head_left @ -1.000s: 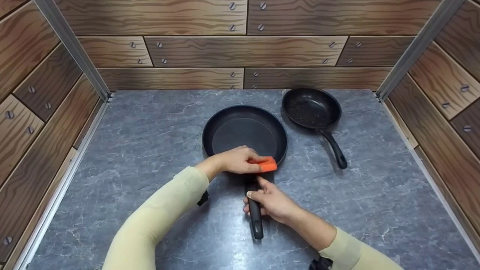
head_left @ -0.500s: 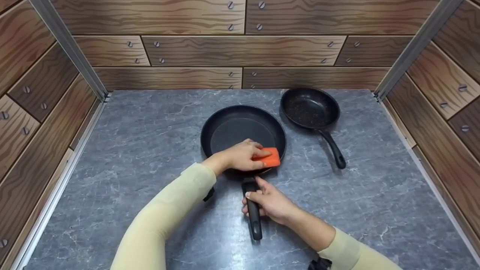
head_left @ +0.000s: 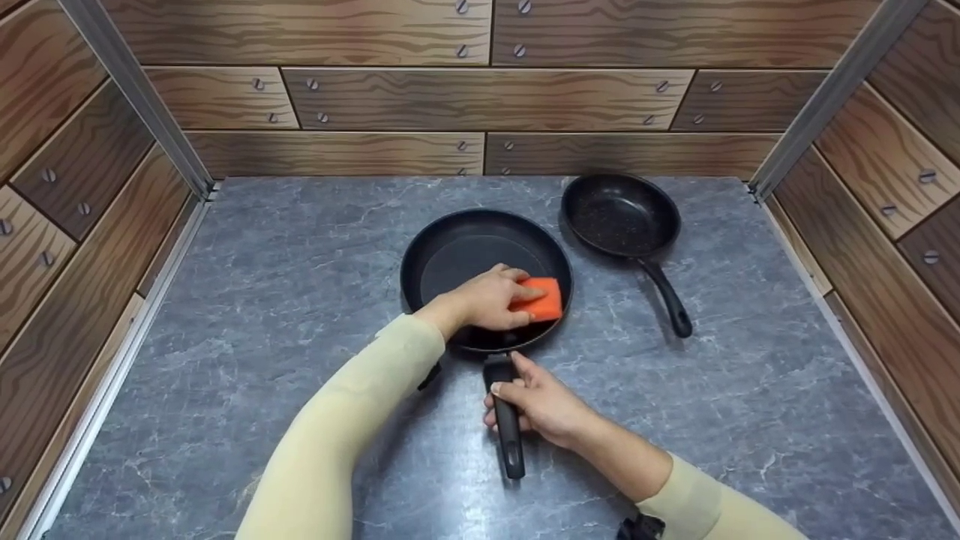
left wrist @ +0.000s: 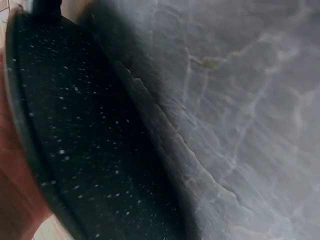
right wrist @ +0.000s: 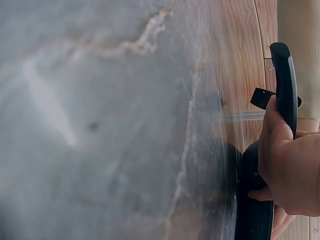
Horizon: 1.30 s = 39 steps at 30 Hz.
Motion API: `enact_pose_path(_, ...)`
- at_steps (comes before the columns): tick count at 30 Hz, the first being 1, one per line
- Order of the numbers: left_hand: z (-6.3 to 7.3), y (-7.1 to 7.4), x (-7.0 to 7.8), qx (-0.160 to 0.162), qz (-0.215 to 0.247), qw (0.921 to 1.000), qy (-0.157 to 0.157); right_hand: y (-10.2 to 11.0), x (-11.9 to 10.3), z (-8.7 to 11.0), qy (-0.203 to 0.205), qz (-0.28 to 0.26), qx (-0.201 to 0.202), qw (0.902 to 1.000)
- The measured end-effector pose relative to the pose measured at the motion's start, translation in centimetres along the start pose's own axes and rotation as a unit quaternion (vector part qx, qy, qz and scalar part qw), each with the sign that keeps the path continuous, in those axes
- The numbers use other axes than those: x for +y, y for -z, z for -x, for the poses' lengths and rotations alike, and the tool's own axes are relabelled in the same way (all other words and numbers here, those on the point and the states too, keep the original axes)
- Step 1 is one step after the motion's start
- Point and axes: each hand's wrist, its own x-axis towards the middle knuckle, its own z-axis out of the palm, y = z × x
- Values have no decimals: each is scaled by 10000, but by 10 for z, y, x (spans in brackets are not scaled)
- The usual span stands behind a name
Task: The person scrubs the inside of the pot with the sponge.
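Note:
A large black frying pan (head_left: 465,255) stands mid-table with its handle (head_left: 510,442) pointing toward the person. My right hand (head_left: 551,405) grips that handle near the pan body, thumb on top; the right wrist view shows the same hand (right wrist: 290,165) curled round it. Inside the pan, my left hand (head_left: 491,298) holds an orange sponge (head_left: 546,300) against the right side near the rim. In the left wrist view the pan's speckled outer wall (left wrist: 95,140) covers most of that hand (left wrist: 17,185), and the sponge is hidden there.
A smaller black frying pan (head_left: 621,214) sits at the back right, its handle (head_left: 667,300) angled toward the front. Wood-patterned walls (head_left: 390,97) enclose the grey marbled table (head_left: 300,247) at the back and both sides.
My left hand has slid the orange sponge from the pan's near rim, by the handle, up and slightly right along the inner side. The right hand keeps its grip on the handle.

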Motion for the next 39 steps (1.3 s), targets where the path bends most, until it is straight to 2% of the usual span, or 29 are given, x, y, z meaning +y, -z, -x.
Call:
enact_pose_path(5,-8,-1,-1,-4,-316,9995,81,2,-1,1,-11,-28,37,10000)
enact_pose_path(15,-18,2,-3,-6,-976,9952,19,3,-4,0,-9,13,104,9999)
enact_pose_path(23,-24,3,-8,-33,-1329,9909,214,3,-5,1,49,87,101,9999)
enact_pose_path(39,-26,5,-23,-22,-1504,9876,455,-1,-1,3,83,34,64,9999)
